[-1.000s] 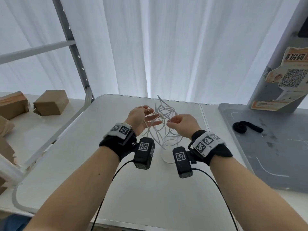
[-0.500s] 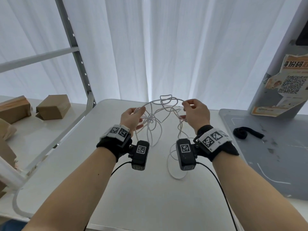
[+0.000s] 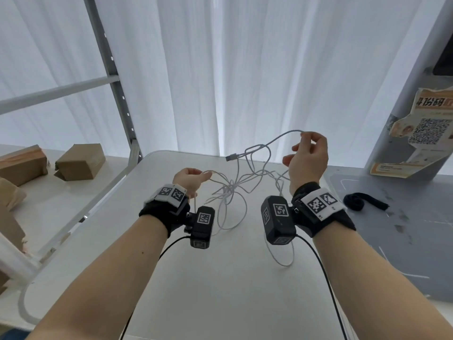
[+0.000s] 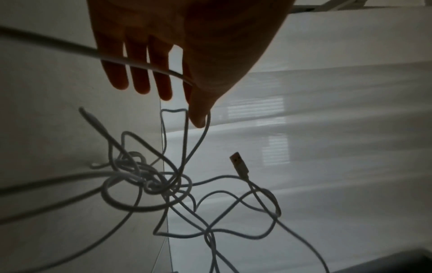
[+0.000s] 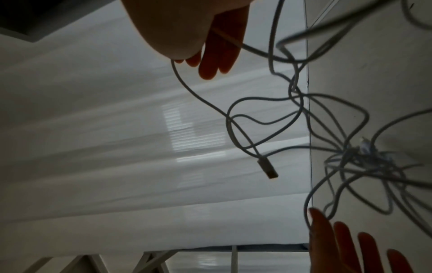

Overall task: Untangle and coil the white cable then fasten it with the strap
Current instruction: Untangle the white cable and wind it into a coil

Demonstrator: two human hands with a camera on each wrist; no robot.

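The cable (image 3: 241,182) hung knotted between both hands above the table (image 3: 220,278): right hand (image 3: 307,159) pinched it high, left hand (image 3: 190,180) pinched a lower loop.

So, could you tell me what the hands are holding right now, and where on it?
Both hold the white cable: the right hand pinches a strand near the plug end, the left hand a loop beside the knot.

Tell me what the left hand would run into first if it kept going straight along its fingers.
Probably the knotted clump of the white cable: in the left wrist view it hangs just beyond the left hand. Depth is unclear, so the fingers might pass above it.
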